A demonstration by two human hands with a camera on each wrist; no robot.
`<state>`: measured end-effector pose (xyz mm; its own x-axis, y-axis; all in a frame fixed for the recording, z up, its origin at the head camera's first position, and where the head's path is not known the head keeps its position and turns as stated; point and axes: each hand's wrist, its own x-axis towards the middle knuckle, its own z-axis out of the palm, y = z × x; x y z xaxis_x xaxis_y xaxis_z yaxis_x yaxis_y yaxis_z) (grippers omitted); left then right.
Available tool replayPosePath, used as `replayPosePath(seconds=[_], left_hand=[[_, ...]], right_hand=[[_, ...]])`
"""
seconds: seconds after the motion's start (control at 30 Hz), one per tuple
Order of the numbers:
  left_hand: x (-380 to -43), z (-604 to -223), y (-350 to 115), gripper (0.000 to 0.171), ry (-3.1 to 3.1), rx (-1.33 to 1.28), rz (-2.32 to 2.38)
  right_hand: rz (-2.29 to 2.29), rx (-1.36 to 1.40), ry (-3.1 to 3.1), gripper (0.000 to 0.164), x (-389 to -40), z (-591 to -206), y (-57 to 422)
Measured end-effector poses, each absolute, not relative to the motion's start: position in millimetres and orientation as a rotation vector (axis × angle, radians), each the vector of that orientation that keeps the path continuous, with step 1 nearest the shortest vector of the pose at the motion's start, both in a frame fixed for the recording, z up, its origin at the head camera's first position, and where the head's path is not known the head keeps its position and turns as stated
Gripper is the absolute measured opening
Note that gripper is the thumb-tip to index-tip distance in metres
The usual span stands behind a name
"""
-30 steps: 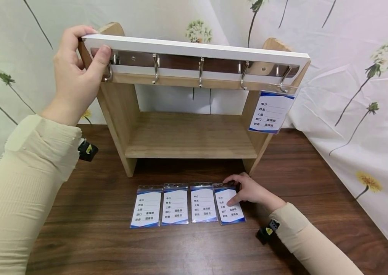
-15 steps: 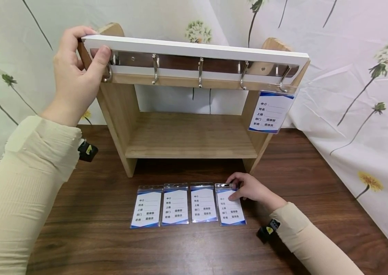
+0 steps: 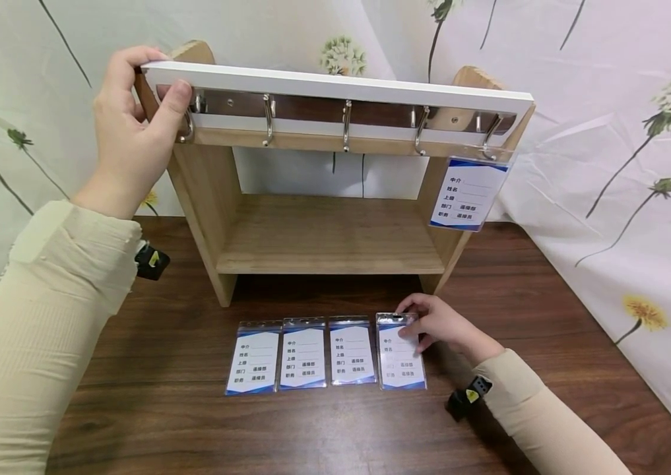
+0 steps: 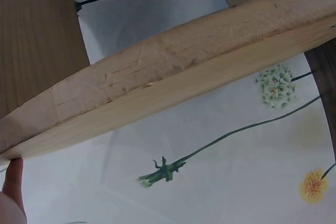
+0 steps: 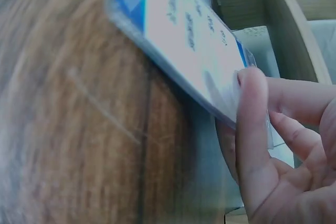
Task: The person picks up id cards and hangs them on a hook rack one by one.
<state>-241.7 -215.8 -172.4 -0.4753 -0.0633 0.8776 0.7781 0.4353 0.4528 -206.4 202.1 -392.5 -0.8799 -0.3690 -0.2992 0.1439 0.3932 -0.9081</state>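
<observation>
My left hand (image 3: 136, 119) grips the left end of a white hook rail (image 3: 341, 80) on a wooden shelf, its thumb over the metal strip near the leftmost hook. In the left wrist view one finger (image 4: 14, 187) touches the underside of the wooden side panel (image 4: 157, 69). My right hand (image 3: 439, 324) pinches the upper right edge of a badge holder (image 3: 400, 359), thumb on its face. The right wrist view has this badge holder (image 5: 184, 35) tilted, its edge raised from the tabletop. Three more badge holders (image 3: 302, 355) lie in a row to its left.
Another badge holder (image 3: 470, 192) hangs at the rightmost hook (image 3: 492, 135). Several metal hooks line the rail. The wooden shelf (image 3: 329, 234) stands on a dark wood table (image 3: 311, 435). Behind it hangs a floral cloth (image 3: 596, 132).
My right hand has shifted slightly right and up, lifting the top of the rightmost badge holder and straightening it. My left hand stays on the rail.
</observation>
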Motion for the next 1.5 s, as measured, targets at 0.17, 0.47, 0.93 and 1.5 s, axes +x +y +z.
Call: replayPosePath(seconds=[0.17, 0.47, 0.93, 1.5], left_hand=[[-241.3, -171.4, -214.3, 0.021, -1.780, -0.583, -1.185], [-241.2, -171.3, -214.3, 0.021, -1.776, -0.584, -1.175], [-243.8, -172.4, -215.3, 0.022, -1.768, -0.616, -1.188], [-239.4, -170.4, -212.2, 0.021, -1.776, -0.553, -1.225]], right_hand=[[-1.491, -0.195, 2.214, 0.039, -207.0, -387.5, 205.0], [-1.461, -0.244, 2.356, 0.036, -207.4, -379.0, 203.5], [-1.534, -0.338, 2.387, 0.034, -198.1, -348.1, 199.3], [-1.620, -0.448, 2.539, 0.024, -187.6, -307.1, 189.4]])
